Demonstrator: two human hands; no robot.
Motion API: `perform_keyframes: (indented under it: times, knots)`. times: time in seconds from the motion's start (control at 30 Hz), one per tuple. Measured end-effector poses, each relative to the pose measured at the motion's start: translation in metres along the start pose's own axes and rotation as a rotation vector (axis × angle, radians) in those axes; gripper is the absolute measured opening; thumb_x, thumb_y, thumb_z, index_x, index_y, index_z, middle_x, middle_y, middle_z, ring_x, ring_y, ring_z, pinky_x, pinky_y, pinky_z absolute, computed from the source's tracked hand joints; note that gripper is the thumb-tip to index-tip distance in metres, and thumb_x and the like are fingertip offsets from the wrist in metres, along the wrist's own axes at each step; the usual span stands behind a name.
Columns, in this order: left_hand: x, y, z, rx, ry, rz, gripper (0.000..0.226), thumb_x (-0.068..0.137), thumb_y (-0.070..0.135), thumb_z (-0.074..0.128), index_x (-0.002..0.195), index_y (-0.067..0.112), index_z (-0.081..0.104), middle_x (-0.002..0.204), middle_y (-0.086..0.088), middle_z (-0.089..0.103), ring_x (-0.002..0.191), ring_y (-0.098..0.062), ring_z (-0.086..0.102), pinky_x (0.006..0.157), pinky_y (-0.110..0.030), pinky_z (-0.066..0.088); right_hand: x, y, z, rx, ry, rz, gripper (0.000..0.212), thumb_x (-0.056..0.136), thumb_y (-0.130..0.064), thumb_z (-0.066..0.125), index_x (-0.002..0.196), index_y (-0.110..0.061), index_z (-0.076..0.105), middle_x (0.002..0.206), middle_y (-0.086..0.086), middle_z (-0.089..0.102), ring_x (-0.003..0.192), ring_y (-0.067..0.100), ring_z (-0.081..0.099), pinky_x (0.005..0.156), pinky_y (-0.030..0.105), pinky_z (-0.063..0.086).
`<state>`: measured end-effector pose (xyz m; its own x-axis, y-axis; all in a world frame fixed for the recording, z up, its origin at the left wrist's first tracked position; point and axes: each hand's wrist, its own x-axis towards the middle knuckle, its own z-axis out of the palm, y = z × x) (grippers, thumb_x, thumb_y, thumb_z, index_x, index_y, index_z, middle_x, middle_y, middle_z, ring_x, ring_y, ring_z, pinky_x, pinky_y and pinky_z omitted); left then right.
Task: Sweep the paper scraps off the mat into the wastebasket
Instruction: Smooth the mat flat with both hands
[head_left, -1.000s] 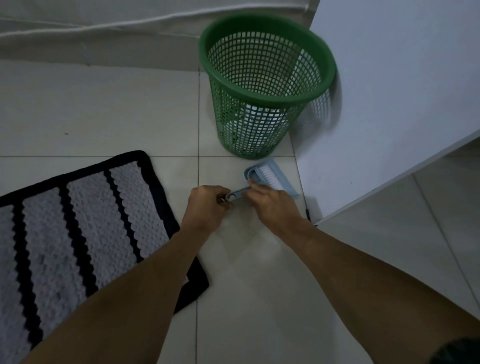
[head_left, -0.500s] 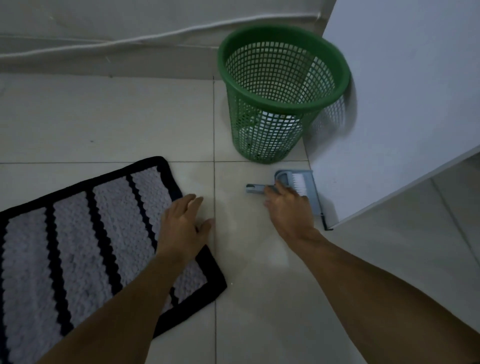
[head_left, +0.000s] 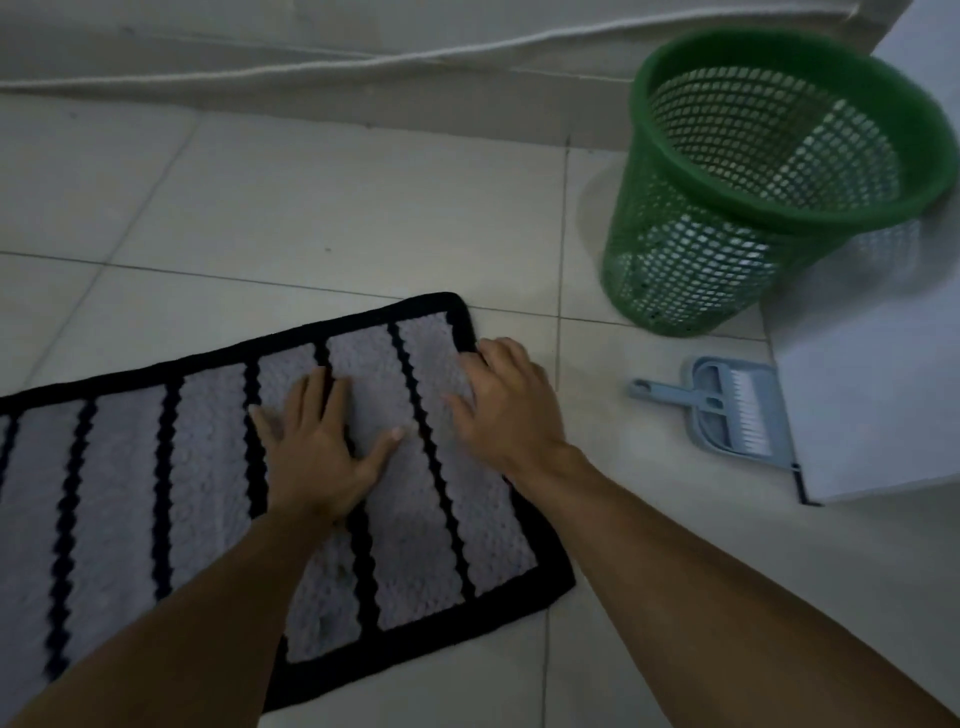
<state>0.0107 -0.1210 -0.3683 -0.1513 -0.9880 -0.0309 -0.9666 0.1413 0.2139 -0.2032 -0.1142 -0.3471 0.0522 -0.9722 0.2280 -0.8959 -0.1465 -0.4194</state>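
Pressing on the striped mat that lies on the tile floor, we have our left grip wide and flat, fingers spread, holding nothing. Our right grip rests at the mat's far right corner, fingers loosely bent and blurred, holding nothing. The green wastebasket stands upright beyond that corner, apart from the mat. A blue dustpan with its brush lies just beside a white panel.

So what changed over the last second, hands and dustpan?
The left hand let go of the dustpan handle first and moved left onto the mat; the right hand then released it and followed. Both now rest on the mat. The dustpan stayed on the floor, the wastebasket upright.
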Motion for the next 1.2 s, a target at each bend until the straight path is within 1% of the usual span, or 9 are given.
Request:
perform_keyframes:
  times: [0.1, 0.17, 0.27, 0.43, 0.63, 0.77, 0.9, 1.03, 1.2]
  knots:
    - [-0.002, -0.012, 0.006, -0.027, -0.011, -0.006, 0.073, 0.088, 0.068, 0.014, 0.148, 0.025, 0.014, 0.158, -0.002, 0.009, 0.145, -0.018, -0.002, 0.113, -0.059, -0.008, 0.027, -0.039, 0.036, 0.056, -0.235, -0.056, 0.058, 0.091, -0.039, 0.056, 0.139, -0.009, 0.043, 0.146, 0.020, 0.040, 0.133, 0.034, 0.035, 0.100, 0.058, 0.039]
    - [-0.006, -0.016, 0.010, -0.045, 0.016, 0.013, 0.063, 0.093, 0.055, 0.010, 0.148, 0.024, 0.014, 0.158, -0.002, 0.008, 0.144, -0.016, -0.002, 0.115, -0.056, -0.003, 0.035, -0.049, 0.059, -0.022, -0.373, -0.056, 0.070, 0.095, -0.053, 0.040, 0.151, -0.019, 0.018, 0.161, 0.012, 0.009, 0.147, 0.028, 0.007, 0.114, 0.062, 0.010]
    - [-0.003, -0.020, 0.012, -0.059, 0.050, 0.020, 0.054, 0.096, 0.040, 0.017, 0.147, 0.023, 0.019, 0.157, -0.001, 0.014, 0.144, -0.016, 0.003, 0.116, -0.053, 0.000, 0.031, -0.047, 0.076, -0.142, -0.330, -0.047, 0.071, 0.095, -0.063, 0.021, 0.153, -0.024, 0.007, 0.162, 0.003, -0.005, 0.148, 0.022, -0.010, 0.113, 0.062, -0.010]
    - [0.001, -0.026, 0.010, -0.093, 0.028, 0.107, 0.052, 0.096, 0.033, 0.029, 0.147, 0.024, 0.020, 0.156, 0.002, 0.017, 0.145, -0.015, 0.006, 0.116, -0.052, 0.002, 0.020, -0.047, 0.071, -0.152, -0.281, 0.017, 0.070, 0.095, -0.063, 0.017, 0.153, -0.026, 0.008, 0.162, 0.003, -0.004, 0.148, 0.020, -0.010, 0.115, 0.060, -0.009]
    - [0.006, -0.059, -0.005, -0.043, -0.113, 0.464, 0.064, 0.094, 0.051, 0.031, 0.148, 0.022, 0.013, 0.158, 0.001, 0.009, 0.145, -0.011, 0.000, 0.115, -0.052, 0.009, -0.030, -0.055, 0.053, -0.176, -0.284, 0.240, 0.069, 0.097, -0.062, 0.014, 0.153, -0.025, 0.000, 0.161, 0.004, -0.012, 0.146, 0.020, -0.021, 0.114, 0.061, -0.012]
    - [0.008, -0.062, -0.009, -0.067, -0.101, 0.397, 0.072, 0.090, 0.062, 0.031, 0.148, 0.025, 0.011, 0.159, 0.000, 0.002, 0.145, -0.011, -0.003, 0.114, -0.056, 0.001, -0.033, -0.061, 0.054, -0.193, -0.284, 0.303, 0.071, 0.096, -0.062, 0.019, 0.153, -0.022, 0.007, 0.162, 0.008, -0.007, 0.146, 0.022, -0.017, 0.112, 0.063, -0.012]
    - [0.033, -0.062, -0.012, -0.096, -0.013, 0.309, 0.082, 0.079, 0.069, 0.045, 0.145, 0.023, 0.028, 0.157, 0.000, 0.014, 0.141, -0.015, 0.020, 0.112, -0.051, 0.015, 0.004, -0.047, 0.057, -0.144, -0.238, 0.284, 0.080, 0.088, -0.071, 0.028, 0.148, -0.019, 0.020, 0.160, 0.010, 0.008, 0.148, 0.024, -0.004, 0.111, 0.068, -0.005]
    - [0.070, -0.062, -0.011, 0.002, -0.085, 0.294, 0.095, 0.076, 0.082, 0.029, 0.149, 0.026, 0.007, 0.159, 0.003, 0.000, 0.144, -0.011, -0.010, 0.113, -0.058, -0.008, 0.023, -0.029, 0.060, -0.234, -0.282, 0.243, 0.085, 0.087, -0.078, 0.017, 0.153, -0.027, 0.006, 0.162, 0.003, -0.005, 0.147, 0.020, -0.014, 0.110, 0.069, -0.010]
    - [0.099, -0.048, -0.009, 0.015, -0.108, 0.289, 0.096, 0.074, 0.085, 0.020, 0.148, 0.027, 0.003, 0.158, 0.005, -0.003, 0.143, -0.009, -0.014, 0.113, -0.057, -0.009, 0.039, -0.018, 0.054, -0.233, -0.288, 0.301, 0.084, 0.087, -0.079, 0.013, 0.153, -0.028, 0.001, 0.162, 0.003, -0.006, 0.147, 0.020, -0.014, 0.110, 0.068, -0.010]
